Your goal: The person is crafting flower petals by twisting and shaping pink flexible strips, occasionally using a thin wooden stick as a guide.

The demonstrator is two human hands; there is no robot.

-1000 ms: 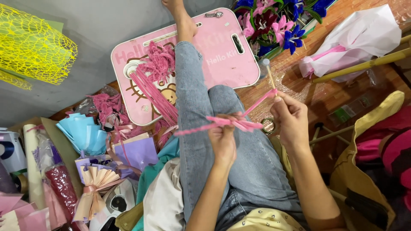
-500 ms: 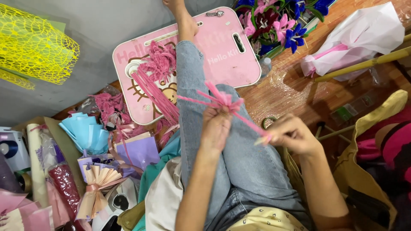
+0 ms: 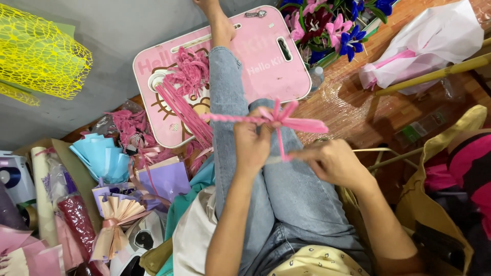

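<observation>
view from above of a person seated on the floor, one leg in blue jeans (image 3: 225, 102) stretched toward the top of the frame. just above the centre, the left hand (image 3: 251, 145) is closed in a fist around a bundle of pink pipe cleaners (image 3: 276, 118); a twisted stem runs left from the fist and loose ends fan out to the right. the right hand (image 3: 332, 162), right of centre, pinches one single pink pipe cleaner (image 3: 281, 140) that drops down from the bundle, fingers narrowed on its lower end.

under the leg, in the upper middle, lies a pink lap tray (image 3: 271, 61) with a cartoon cat face. a heap of more pink pipe cleaners (image 3: 186, 84) rests on its left half, straight ones spilling over its lower edge.

at the top right, a box holding pink, purple and blue artificial flowers (image 3: 332, 23); its walls are mostly hidden. right of it, white wrapping paper (image 3: 434, 38) with a pink ribbon. at the upper left, a roll of yellow mesh (image 3: 36, 56). at the lower left, a clutter of blue pleated paper (image 3: 102, 156), a lilac sheet (image 3: 166, 179) and a peach paper fan (image 3: 120, 220). at the right edge, a mustard cloth bag (image 3: 440, 204), open, with dark contents i cannot make out.
</observation>
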